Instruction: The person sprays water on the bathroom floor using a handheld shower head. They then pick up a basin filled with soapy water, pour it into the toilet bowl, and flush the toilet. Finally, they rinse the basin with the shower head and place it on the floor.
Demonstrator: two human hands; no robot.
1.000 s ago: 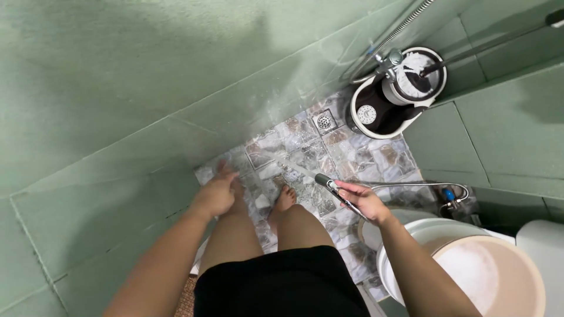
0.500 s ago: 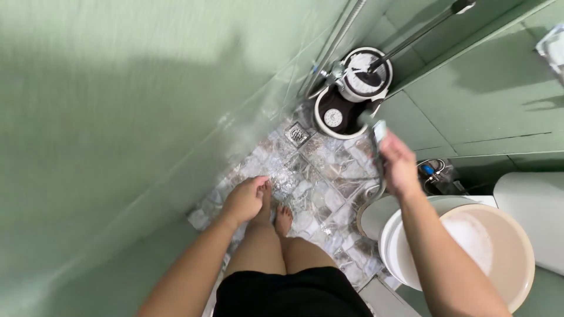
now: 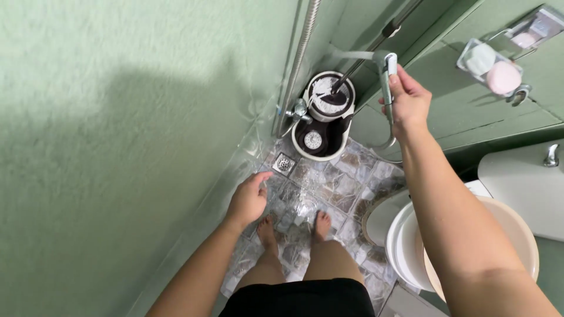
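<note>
Head view: your right hand [image 3: 408,101] is raised at the far right, fingers wrapped round the handle of the spray nozzle [image 3: 387,76], with the head angled toward the green wall [image 3: 117,147] on the left so that the stream [image 3: 352,55] leaves it sideways rather than downward. The hose [image 3: 389,142] loops below your wrist, slack enough to allow this lifted grip. Your left hand [image 3: 249,201] hangs empty over the wet stone-pattern floor [image 3: 346,176], fingers loosely spread and clear of the water (it touches nothing that can be made out). At the far corner a mop bucket [image 3: 320,126] stands beside the floor drain [image 3: 284,164], with the mop handle [image 3: 376,41] leaning up against the wall. A basin [image 3: 470,258] sits near right beside the toilet [image 3: 517,188], and a soap holder [image 3: 493,67] is mounted high on the right wall, above splash level.
</note>
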